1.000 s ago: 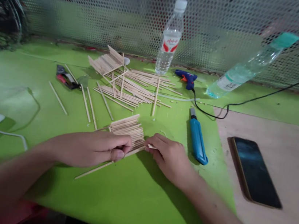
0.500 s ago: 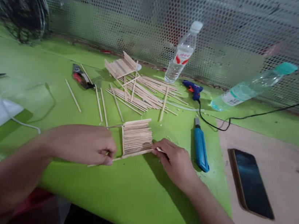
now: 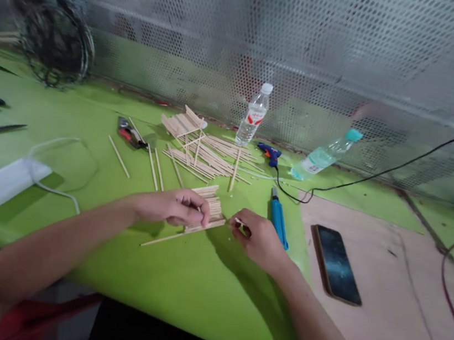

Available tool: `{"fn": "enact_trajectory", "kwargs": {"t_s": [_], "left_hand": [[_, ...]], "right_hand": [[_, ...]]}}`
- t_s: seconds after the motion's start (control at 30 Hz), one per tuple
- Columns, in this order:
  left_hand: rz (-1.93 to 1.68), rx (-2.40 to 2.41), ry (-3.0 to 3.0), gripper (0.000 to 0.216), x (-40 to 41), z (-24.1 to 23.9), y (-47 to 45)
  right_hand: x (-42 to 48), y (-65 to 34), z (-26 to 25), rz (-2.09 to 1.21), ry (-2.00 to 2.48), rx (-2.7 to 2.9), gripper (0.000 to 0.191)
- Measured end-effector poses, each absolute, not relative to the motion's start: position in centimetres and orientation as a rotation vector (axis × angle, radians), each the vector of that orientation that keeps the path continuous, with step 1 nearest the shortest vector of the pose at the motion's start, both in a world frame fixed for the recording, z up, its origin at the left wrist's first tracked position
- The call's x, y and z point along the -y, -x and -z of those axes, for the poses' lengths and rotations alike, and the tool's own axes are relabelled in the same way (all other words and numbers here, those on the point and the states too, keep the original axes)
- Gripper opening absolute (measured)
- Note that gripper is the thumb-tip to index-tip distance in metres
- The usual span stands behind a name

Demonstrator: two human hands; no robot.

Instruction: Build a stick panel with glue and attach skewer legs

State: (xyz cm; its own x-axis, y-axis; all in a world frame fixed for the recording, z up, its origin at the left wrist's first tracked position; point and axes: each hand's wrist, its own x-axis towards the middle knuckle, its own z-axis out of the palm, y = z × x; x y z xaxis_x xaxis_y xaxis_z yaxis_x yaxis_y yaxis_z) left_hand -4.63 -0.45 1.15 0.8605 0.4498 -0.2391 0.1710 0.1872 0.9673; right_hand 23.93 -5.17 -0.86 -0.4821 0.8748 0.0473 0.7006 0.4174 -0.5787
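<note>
A small panel of glued wooden sticks [image 3: 212, 208] lies on the green table top [image 3: 194, 294], with one long stick [image 3: 161, 238] running under its near edge. My left hand [image 3: 172, 207] rests on the panel's left part, fingers curled and pressed on the sticks. My right hand [image 3: 257, 241] is at the panel's right corner, fingers pinched on the end of a thin stick [image 3: 238, 221].
A heap of loose sticks [image 3: 207, 156] and a second stick panel [image 3: 183, 122] lie behind. A blue utility knife [image 3: 278, 224], blue glue gun [image 3: 269, 152], two water bottles [image 3: 253, 115], red pliers [image 3: 129, 134] and a phone [image 3: 337, 263] lie around. Perforated metal wall behind.
The camera has pulled back and tilted up, showing more of the wall. My left hand has moved from the long stick's left end back onto the panel. The right hand keeps its pinch.
</note>
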Motion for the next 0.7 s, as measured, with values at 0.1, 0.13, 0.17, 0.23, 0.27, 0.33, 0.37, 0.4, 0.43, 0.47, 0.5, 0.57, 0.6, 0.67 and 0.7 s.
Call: {"fn": "enact_trajectory", "kwargs": {"t_s": [0.1, 0.13, 0.17, 0.23, 0.27, 0.33, 0.37, 0.4, 0.43, 0.47, 0.5, 0.57, 0.6, 0.67, 0.7], "left_hand": [[-0.374, -0.659, -1.282, 0.018, 0.3, -1.4, 4.3], [-0.414, -0.697, -1.286, 0.018, 0.5, -2.0, 4.1], [-0.425, -0.725, -1.306, 0.019, 0.8, -2.9, 3.8], [-0.383, -0.730, -1.402, 0.025, 2.0, -4.9, 3.3], [-0.374, -0.721, -1.493, 0.026, 2.9, -5.9, 3.2], [-0.334, -0.710, -1.736, 0.023, 5.4, -7.5, 3.4], [-0.314, -0.741, -1.827, 0.021, 6.8, -8.0, 3.8], [-0.297, -0.785, -1.893, 0.021, 8.5, -8.3, 4.3], [-0.246, -0.834, -1.938, 0.022, 10.1, -8.3, 4.9], [-0.171, -0.875, -1.981, 0.025, 11.7, -8.1, 5.6], [-0.097, -0.921, -2.030, 0.026, 13.1, -7.9, 6.2], [0.045, -0.962, -2.165, 0.030, 15.0, -7.3, 6.8], [0.105, -0.957, -2.215, 0.030, 15.4, -7.0, 6.7], [0.184, -0.909, -2.256, 0.025, 15.1, -6.9, 5.8], [0.243, -0.833, -2.288, 0.018, 14.5, -7.0, 5.2]], "right_hand": [[5.2, -24.5, 0.0, -0.764, 1.382, 2.488, 0.007], [5.2, -24.6, -0.1, -0.788, 1.368, 2.518, 0.008], [5.2, -24.5, -0.1, -0.800, 1.345, 2.541, 0.010], [5.3, -24.1, -0.2, -0.778, 1.311, 2.589, 0.015], [5.5, -23.8, -0.2, -0.742, 1.326, 2.619, 0.017], [6.0, -23.1, -0.5, -0.657, 1.389, 2.669, 0.018], [6.4, -22.7, -0.8, -0.631, 1.405, 2.682, 0.019], [7.0, -22.2, -1.2, -0.622, 1.406, 2.695, 0.020], [7.8, -21.7, -1.6, -0.634, 1.383, 2.697, 0.022], [8.8, -21.2, -2.0, -0.655, 1.345, 2.715, 0.024], [9.8, -20.6, -2.5, -0.668, 1.315, 2.747, 0.024], [12.0, -19.3, -3.2, -0.711, 1.182, 2.815, 0.022], [13.0, -18.6, -3.5, -0.745, 1.107, 2.858, 0.018], [14.4, -17.6, -3.9, -0.788, 0.970, 2.932, 0.016], [14.8, -17.3, -4.0, -0.781, 0.963, 2.947, 0.016]]}}
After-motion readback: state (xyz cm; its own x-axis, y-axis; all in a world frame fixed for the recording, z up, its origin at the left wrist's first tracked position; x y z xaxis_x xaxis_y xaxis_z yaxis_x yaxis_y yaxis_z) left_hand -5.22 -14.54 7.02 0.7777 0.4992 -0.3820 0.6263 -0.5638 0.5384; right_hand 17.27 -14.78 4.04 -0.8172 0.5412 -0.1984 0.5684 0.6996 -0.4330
